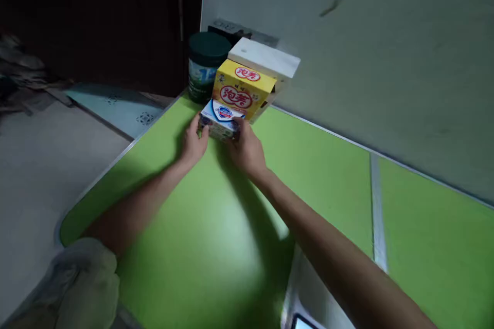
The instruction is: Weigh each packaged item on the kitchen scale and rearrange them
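Fingers of my left hand [193, 143] and right hand [247, 150] pinch a small white-and-blue box [221, 119] at its two ends, thumbs along the near edge. Box sits on the green table [200, 247], toward 12 o'clock from me. Yellow box [243, 90] touches it behind; dark-lidded jar [205, 66] at 11 o'clock; white box [266, 59] behind.

Yellow box [242, 88], jar [206, 66], wall [386, 61] block behind; green tabletop [328, 175] rightward free.
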`<state>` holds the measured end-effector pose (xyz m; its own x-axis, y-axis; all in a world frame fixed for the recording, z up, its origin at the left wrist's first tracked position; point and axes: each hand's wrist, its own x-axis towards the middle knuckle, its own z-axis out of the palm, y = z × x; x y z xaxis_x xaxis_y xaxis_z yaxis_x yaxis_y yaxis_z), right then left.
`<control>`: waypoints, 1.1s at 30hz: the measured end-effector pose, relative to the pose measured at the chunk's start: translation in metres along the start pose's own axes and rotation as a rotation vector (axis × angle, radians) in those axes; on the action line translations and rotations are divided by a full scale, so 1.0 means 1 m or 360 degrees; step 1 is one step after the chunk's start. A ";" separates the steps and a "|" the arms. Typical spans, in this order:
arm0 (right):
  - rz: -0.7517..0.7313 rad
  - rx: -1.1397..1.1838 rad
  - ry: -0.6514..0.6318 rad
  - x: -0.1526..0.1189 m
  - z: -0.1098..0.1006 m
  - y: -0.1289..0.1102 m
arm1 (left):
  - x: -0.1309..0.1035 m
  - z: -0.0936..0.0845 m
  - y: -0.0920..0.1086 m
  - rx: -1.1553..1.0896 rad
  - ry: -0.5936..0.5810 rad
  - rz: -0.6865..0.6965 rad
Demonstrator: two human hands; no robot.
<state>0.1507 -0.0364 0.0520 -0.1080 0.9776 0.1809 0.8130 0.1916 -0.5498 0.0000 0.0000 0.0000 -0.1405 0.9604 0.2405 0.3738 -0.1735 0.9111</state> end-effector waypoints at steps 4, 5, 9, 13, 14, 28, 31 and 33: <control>0.0005 0.0031 0.0021 0.000 0.000 -0.001 | -0.001 -0.002 -0.001 -0.0010 0.0017 -0.0008; 0.0009 0.0033 0.0010 -0.001 -0.001 -0.001 | 0.000 -0.002 -0.001 -0.0026 0.0017 -0.0014; 0.0030 -0.0043 -0.0099 -0.002 -0.009 -0.007 | 0.002 -0.002 0.001 -0.0130 0.0014 -0.0031; 0.0099 -0.0111 -0.0217 -0.010 -0.031 -0.012 | -0.002 -0.007 0.007 -0.0171 0.0139 -0.0008; 0.0110 -0.0115 -0.0242 -0.015 -0.039 -0.012 | -0.006 -0.010 0.010 -0.0148 0.0200 0.0030; 0.0006 0.0559 -0.0483 -0.181 -0.162 0.016 | -0.140 0.009 0.180 0.0285 -0.1535 0.0778; 0.0124 0.0814 -0.0386 -0.225 -0.198 0.033 | -0.168 0.033 0.214 0.0232 -0.1750 0.0656; 0.0179 0.0956 -0.0279 -0.255 -0.221 0.052 | -0.183 0.057 0.232 0.0226 -0.1878 0.0673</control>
<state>0.3467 -0.2953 0.1572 -0.1738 0.9847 -0.0128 0.3678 0.0529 -0.9284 0.1645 -0.2039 0.1481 0.8890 0.4578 -0.0075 0.2948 -0.5598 0.7744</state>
